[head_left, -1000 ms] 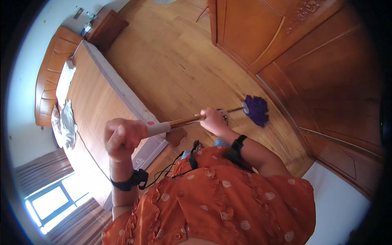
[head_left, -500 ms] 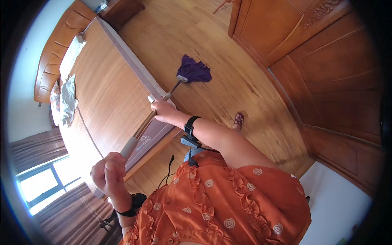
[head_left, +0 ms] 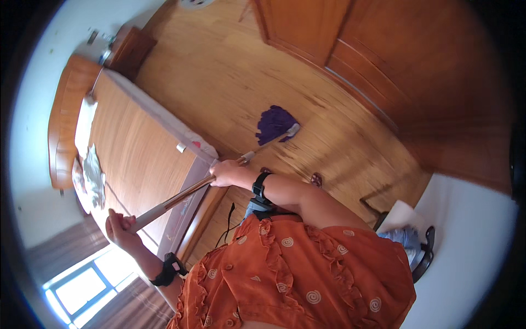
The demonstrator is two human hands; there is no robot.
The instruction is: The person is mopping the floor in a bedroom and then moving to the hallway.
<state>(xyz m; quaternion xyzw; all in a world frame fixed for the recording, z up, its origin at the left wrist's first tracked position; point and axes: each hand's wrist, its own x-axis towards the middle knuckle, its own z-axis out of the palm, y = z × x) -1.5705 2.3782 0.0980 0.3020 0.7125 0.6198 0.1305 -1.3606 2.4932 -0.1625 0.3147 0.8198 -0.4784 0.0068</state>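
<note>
A long mop handle [head_left: 181, 196] runs from lower left up to a purple mop head [head_left: 275, 123] that lies flat on the wooden floor [head_left: 230, 71]. My left hand [head_left: 119, 226] is closed around the pale upper end of the handle. My right hand [head_left: 229, 173] grips the handle further down, near the corner of the bed. Both wrists carry black bands. My orange patterned blouse fills the lower middle of the view.
A wooden bed frame [head_left: 137, 148] without a mattress stretches along the left, with crumpled cloth [head_left: 90, 170] near its headboard. A nightstand [head_left: 127, 50] stands beyond it. Wooden wardrobe doors [head_left: 383, 49] line the upper right. A window [head_left: 82, 285] glows at lower left.
The view has swung. The mop head has slid across the floor away from the bed corner, and my left hand has moved up along the bed's side, still on the handle.
</note>
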